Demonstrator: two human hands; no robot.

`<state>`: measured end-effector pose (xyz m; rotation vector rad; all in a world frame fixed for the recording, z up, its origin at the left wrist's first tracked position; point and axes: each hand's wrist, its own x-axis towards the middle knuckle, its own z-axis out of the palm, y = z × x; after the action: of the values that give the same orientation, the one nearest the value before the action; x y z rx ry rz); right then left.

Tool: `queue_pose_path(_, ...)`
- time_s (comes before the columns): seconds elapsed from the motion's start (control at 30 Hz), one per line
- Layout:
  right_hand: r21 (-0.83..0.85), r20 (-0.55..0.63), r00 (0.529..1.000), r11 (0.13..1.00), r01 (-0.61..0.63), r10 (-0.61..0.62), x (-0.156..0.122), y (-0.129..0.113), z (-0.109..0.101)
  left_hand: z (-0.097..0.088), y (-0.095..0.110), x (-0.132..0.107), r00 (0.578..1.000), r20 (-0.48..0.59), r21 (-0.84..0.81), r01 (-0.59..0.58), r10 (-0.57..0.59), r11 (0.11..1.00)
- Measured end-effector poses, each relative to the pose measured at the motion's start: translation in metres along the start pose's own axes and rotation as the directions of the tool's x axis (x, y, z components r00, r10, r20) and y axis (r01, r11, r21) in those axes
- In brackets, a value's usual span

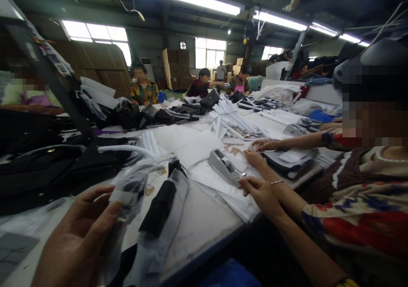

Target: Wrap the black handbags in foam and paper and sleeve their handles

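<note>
My left hand (79, 231) is closed, thumb and fingers pinching clear plastic film (129, 197) with a whitish patch and something dark inside. Beside it a black strap-like piece (159, 206), partly wrapped in clear plastic, lies slanting across the white table (194, 223). My right hand (263, 193) reaches in from the lower right, its fingertips pinched together at the cutting end of a grey tape dispenser (223, 163). Whatever sits between those fingertips is too small to make out. White sheets (219, 189) lie under the dispenser.
On the right, a co-worker's two hands (256, 157) work close to my right hand. A bundle of white tubes (226, 117) lies mid-table. Black bags (41, 168) are heaped on the left, near a slanted metal post (60, 78). Several people sit farther back.
</note>
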<state>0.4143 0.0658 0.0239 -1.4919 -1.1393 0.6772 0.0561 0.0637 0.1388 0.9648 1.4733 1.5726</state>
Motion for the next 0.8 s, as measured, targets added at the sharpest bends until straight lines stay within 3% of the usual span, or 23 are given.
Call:
queue_pose_path(0.07, 0.135, 0.129, 0.985, 0.986, 0.094, -0.111, -0.014, -0.035, 0.023, -0.002, 0.001, -0.003, 0.997, 0.082, -0.019, 0.008, -0.006, 1.0)
queue_pose_path(0.13, 0.323, 0.275, 0.936, 0.938, 0.126, -0.221, -0.026, -0.072, 0.051, -0.003, 0.0, -0.004, 0.985, 0.169, -0.041, -0.019, 0.025, 0.999)
queue_pose_path(0.27, 0.567, 0.49, 0.791, 0.823, 0.031, -0.367, -0.043, -0.134, 0.107, -0.004, -0.008, -0.002, 0.952, 0.258, -0.002, -0.171, 0.166, 0.985)
queue_pose_path(0.33, 0.574, 0.536, 0.755, 0.819, 0.002, -0.378, -0.046, -0.152, 0.129, -0.004, -0.012, -0.002, 0.94, 0.255, 0.054, -0.249, 0.228, 0.967)
queue_pose_path(0.43, 0.468, 0.561, 0.753, 0.882, 0.055, -0.344, -0.045, -0.165, 0.149, -0.004, -0.015, -0.005, 0.92, 0.238, 0.113, -0.344, 0.31, 0.932)
queue_pose_path(0.6, 0.264, 0.613, 0.744, 0.956, 0.125, -0.266, -0.04, -0.166, 0.149, -0.006, -0.015, -0.008, 0.905, 0.241, 0.158, -0.393, 0.35, 0.906)
queue_pose_path(0.7, 0.222, 0.672, 0.721, 0.975, 0.024, -0.171, -0.035, -0.159, 0.148, -0.007, -0.015, -0.007, 0.901, 0.258, 0.159, -0.396, 0.349, 0.904)
queue_pose_path(0.8, 0.29, 0.735, 0.659, 0.953, -0.092, -0.16, -0.028, -0.148, 0.15, -0.008, -0.016, -0.008, 0.897, 0.268, 0.174, -0.403, 0.351, 0.898)
